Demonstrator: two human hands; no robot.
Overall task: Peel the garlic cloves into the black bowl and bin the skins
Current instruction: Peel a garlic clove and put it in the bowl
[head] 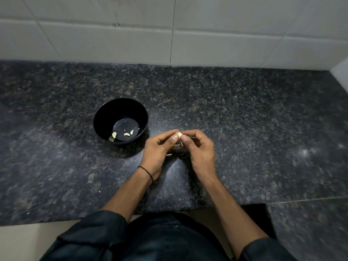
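Note:
A pale garlic clove (178, 135) with papery skin sits between the fingertips of both my hands, just above the dark granite counter. My left hand (159, 150) pinches it from the left, thumb on top. From the right, my right hand (200, 147) pinches the same clove with curled fingers. The black bowl (105, 117) stands on the counter just left of my hands. Several peeled cloves (128, 134) lie in its bottom. A strip of skin hangs below the clove.
The speckled granite counter (244, 129) runs from a white tiled wall (169, 34) at the back to its front edge near my body. A step in the counter edge lies at the lower right. No bin is in view.

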